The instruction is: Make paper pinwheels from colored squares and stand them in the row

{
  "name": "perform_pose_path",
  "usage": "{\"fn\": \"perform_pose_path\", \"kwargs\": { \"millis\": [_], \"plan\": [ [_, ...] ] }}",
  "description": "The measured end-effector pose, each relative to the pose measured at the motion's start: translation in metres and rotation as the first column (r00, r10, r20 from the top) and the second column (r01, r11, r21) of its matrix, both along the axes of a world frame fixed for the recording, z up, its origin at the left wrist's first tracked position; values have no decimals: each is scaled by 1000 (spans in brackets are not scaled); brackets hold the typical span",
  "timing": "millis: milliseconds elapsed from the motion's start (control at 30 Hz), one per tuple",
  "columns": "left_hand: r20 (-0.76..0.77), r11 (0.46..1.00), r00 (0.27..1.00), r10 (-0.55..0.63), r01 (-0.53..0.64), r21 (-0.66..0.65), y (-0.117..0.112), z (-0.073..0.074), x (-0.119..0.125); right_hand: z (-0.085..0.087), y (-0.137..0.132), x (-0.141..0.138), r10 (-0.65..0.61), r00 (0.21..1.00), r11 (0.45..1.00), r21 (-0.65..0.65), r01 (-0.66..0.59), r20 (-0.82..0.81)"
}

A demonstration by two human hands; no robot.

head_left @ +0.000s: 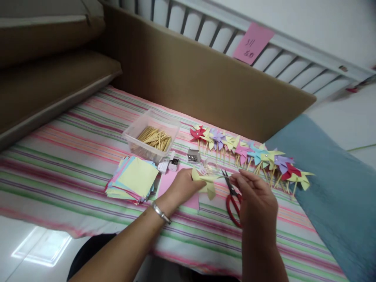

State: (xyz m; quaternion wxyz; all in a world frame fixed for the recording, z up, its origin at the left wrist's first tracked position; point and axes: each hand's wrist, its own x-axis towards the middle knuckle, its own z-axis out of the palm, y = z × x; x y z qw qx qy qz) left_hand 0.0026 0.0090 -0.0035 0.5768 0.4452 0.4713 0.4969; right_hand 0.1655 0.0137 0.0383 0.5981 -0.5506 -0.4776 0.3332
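Note:
My left hand [185, 183] is closed on a pale yellow paper pinwheel [210, 188], its blades folded in toward the middle. To the right of it my right hand [256, 194] is closed in a pinch. A thin, light line shows between its fingertips and the pinwheel, too fine to name. Beside and partly behind the right hand lie scissors [231, 199] with red handles, blades pointing away from me. Under the left hand is a pink paper sheet [192, 200]. Just beyond the hands sits a small clear round container [210, 167].
At left lies a stack of coloured paper squares [136, 176]. Behind it, a clear plastic box [176, 131] holds wooden sticks [155, 139]. Small open boxes [193, 156] of metal bits stand nearby. Finished pinwheels [255, 152] on sticks line the back right, before a brown panel [205, 86].

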Motion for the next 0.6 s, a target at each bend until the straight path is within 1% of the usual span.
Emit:
{"fn": "perform_pose_path", "kwargs": {
  "millis": [67,133,167,200,267,300,333,400,500,533,600],
  "plan": [
    [-61,998,997,-50,52,27,-4,-1,0,16,2,-16,24,994,998,47,-29,105],
    [-147,991,984,-98,110,73,-8,0,0,32,8,-38,105,966,988,85,-128,235],
    [-196,986,974,-113,134,95,-10,1,0,39,13,-52,163,936,975,94,-202,313],
    [-243,982,963,-120,151,112,-13,4,0,45,19,-66,226,893,954,96,-284,390],
    [-318,974,938,-137,186,127,-16,9,-2,52,36,-96,372,756,883,47,-468,539],
    [-347,971,926,-147,201,126,-18,11,-4,53,46,-112,425,693,847,14,-531,582],
    [-371,968,915,-160,219,124,-19,13,-5,53,57,-128,471,631,811,-22,-584,617],
    [-415,962,891,-183,248,110,-20,15,-8,46,78,-160,543,471,735,-122,-667,695],
    [-449,963,873,-191,255,85,-22,12,-9,28,107,-205,592,236,649,-283,-706,771],
    [-423,965,887,-186,246,91,-22,10,-9,20,115,-217,595,150,625,-337,-704,790],
    [-275,967,945,-179,221,129,-23,7,-8,6,128,-237,566,1,596,-409,-691,824]
  ]
}}
